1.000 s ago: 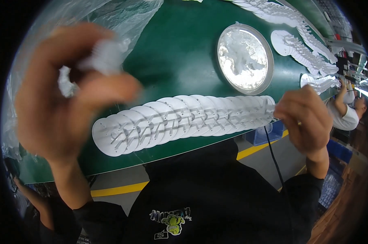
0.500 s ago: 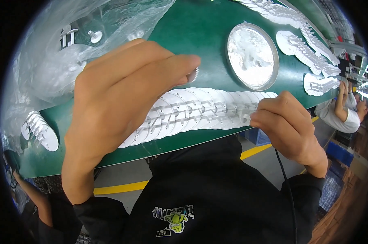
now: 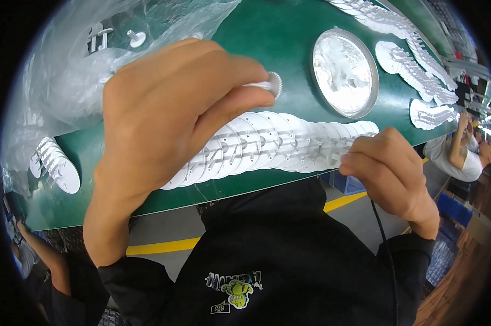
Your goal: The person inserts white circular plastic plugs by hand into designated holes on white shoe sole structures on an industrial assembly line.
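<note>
My left hand (image 3: 164, 103) is raised over the left part of a row of overlapping white discs (image 3: 261, 142). Thumb and forefinger pinch a small white toothed gear (image 3: 276, 85), its teeth facing right. Its shaft runs back between the fingers and is partly hidden. At the right end of the row, my right hand (image 3: 386, 168) has its fingers closed close above the discs. What lies at those fingertips is blurred and mostly covered.
A round metal tin (image 3: 345, 73) with white paste stands beyond the row. Clear plastic bagging (image 3: 55, 81) with white stemmed parts (image 3: 137, 38) covers the far left. More white discs (image 3: 55, 165) lie left, others (image 3: 413, 70) at the far right. A co-worker (image 3: 457, 152) sits right.
My left hand has shifted slightly up and right and turned, so more of the gear shows. My right hand stays near the row's right end; the small ribbed piece at its fingertips no longer shows clearly.
</note>
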